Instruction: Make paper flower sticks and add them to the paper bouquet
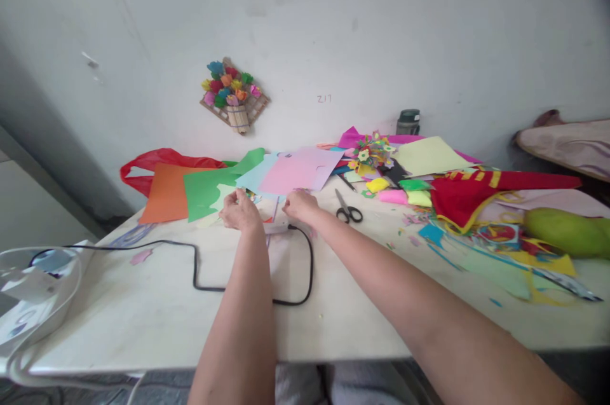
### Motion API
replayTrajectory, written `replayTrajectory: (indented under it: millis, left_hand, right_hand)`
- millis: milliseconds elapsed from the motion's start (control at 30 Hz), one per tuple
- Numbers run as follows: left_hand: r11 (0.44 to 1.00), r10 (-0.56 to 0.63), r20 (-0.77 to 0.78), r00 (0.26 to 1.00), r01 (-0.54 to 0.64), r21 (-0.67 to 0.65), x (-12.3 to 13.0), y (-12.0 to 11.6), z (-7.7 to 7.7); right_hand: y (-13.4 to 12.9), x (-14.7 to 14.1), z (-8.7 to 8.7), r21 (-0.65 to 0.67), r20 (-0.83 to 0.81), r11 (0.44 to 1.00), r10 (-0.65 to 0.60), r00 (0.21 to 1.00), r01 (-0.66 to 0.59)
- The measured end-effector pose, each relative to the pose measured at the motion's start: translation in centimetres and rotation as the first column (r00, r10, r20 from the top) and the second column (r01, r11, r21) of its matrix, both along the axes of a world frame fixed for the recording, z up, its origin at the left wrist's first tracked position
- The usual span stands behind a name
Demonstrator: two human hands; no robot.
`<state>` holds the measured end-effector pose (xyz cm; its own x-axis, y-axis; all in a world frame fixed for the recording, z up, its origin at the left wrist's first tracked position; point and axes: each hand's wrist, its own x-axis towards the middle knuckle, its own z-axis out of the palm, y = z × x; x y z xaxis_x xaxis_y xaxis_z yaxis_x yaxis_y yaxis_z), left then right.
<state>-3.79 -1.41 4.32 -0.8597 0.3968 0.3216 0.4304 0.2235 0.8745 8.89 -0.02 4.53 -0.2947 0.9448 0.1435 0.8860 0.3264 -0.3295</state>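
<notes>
My left hand [239, 209] is over the middle of the table, its fingers pinched together beside a pale green cut paper [222, 196]; what they hold is too small to tell. My right hand [300, 206] is closed just to the right, its fingertips near a thin pale stick [276, 208]. Between and below the hands lies a white device [276, 227] with a black cable [312, 265] running from it. Behind them are pink paper [295, 171], light blue paper [257, 171] and green paper [204, 192].
Black-handled scissors [349, 213] lie right of my right hand. Farther right are clay packets [393, 196], a paper flower bunch [372, 154], red cloth [462, 198] and a green fruit [562, 232]. Orange paper [166, 195] lies left; a power strip [47, 294] is at the left edge.
</notes>
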Motion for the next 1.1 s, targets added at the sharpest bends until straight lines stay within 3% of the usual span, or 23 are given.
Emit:
replayTrajectory:
  millis: [333,567,867,1000,1100]
  left_hand:
    - [0.999,-0.03,-0.038,0.999,0.029,-0.018,0.2,-0.2,0.1]
    - [0.994,-0.11,-0.064,0.992,0.109,-0.024,0.4,-0.2,0.1]
    - [0.949,-0.314,-0.09,0.945,0.314,-0.017,1.1,-0.2,0.1]
    - [0.908,-0.419,-0.147,0.896,0.415,-0.061,2.1,-0.5,0.5]
    - [0.859,-0.51,-0.167,0.844,0.51,-0.046,2.7,-0.2,0.6]
  right_hand:
    - [3.8,-5.6,0.1,-0.245,0.067,0.969,-0.001,0.998,0.018]
    - [4.7,-6.1,0.6,-0.283,0.072,0.958,-0.03,0.997,0.049]
    - [4.3,-3.4,1.0,-0.022,-0.299,0.983,-0.179,0.938,0.18]
    - [4.9,-1.9,2.0,0.082,-0.539,0.963,-0.175,0.824,0.258]
    - [5.0,-0.7,3.0,0.067,-0.695,0.976,-0.105,0.711,0.209]
